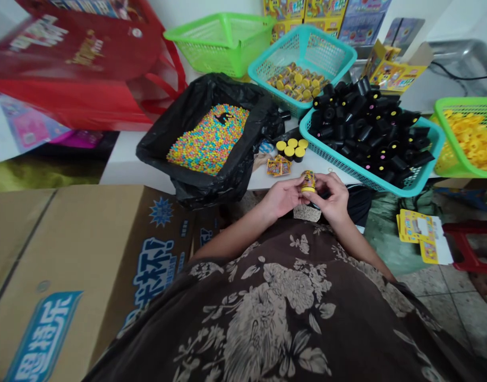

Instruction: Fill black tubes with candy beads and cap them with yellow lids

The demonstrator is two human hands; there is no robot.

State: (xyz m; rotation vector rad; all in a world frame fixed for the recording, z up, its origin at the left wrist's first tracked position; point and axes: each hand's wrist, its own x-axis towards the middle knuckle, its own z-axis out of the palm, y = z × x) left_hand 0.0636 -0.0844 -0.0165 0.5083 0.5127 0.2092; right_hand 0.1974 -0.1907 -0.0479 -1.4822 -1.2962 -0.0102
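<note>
Yellow-labelled canister [307, 181] sits between left hand [282, 196] and right hand [329, 197], long axis roughly upright, tilted slightly; fingers [319, 183] of both pinching its sides.

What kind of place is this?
Probably a small, makeshift packing room for candy novelties: colourful round sweets heaped in a black plastic bag, a teal basket of black canisters, and a labelled yellow-capped canister held in both hands.

Candies [207, 139] lie in a bag [163, 154] on the table [121, 164] — a basket [347, 167] of tubes [366, 122] right of it, one [307, 45] of capsules [297, 82] behind, a carton [68, 254] lower left.
</note>
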